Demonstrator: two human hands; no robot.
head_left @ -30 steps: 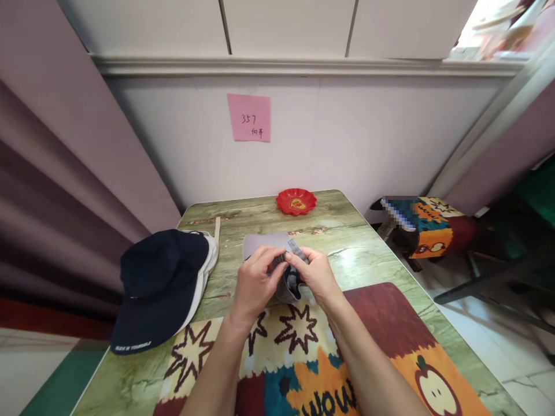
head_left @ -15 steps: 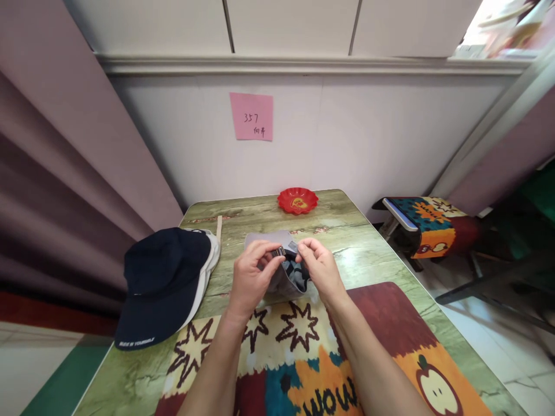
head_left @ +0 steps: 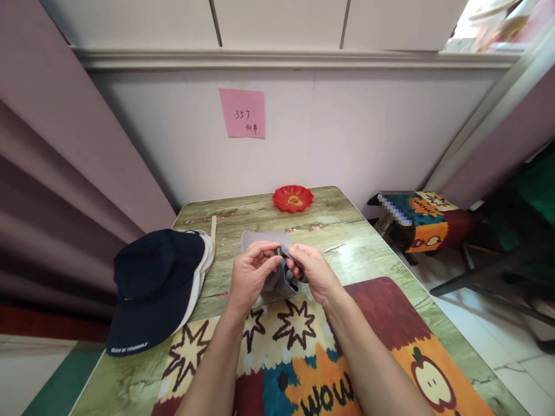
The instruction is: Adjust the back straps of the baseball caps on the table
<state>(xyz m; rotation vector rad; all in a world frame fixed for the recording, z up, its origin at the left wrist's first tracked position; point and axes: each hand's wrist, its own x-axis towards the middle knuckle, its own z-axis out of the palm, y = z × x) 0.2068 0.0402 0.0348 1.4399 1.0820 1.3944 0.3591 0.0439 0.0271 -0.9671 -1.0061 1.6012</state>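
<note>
A grey cap (head_left: 277, 283) rests on the table between my hands, its brim (head_left: 264, 237) pointing away and its darker inside partly showing. My left hand (head_left: 255, 271) pinches the small dark metal buckle (head_left: 278, 252) on the cap's back strap between thumb and fingers. From the other side, my right hand (head_left: 313, 268) grips the grey strap (head_left: 285, 252), whose end meets the buckle. Whether the strap end runs through the buckle is too small to tell. My fingers cover much of the cap's back edge.
Left of my hands lie stacked caps, a navy cap (head_left: 158, 283) over a white cap (head_left: 203, 266) with a pale strap. A red scalloped dish (head_left: 293, 199) stands at the table's far edge. Beneath my forearms is a patterned mat (head_left: 381, 312). A pink note (head_left: 243, 114) hangs on the wall.
My right hand has brought the strap end against the buckle, closing the small gap, and its fingers have curled in. The view has shifted slightly.
</note>
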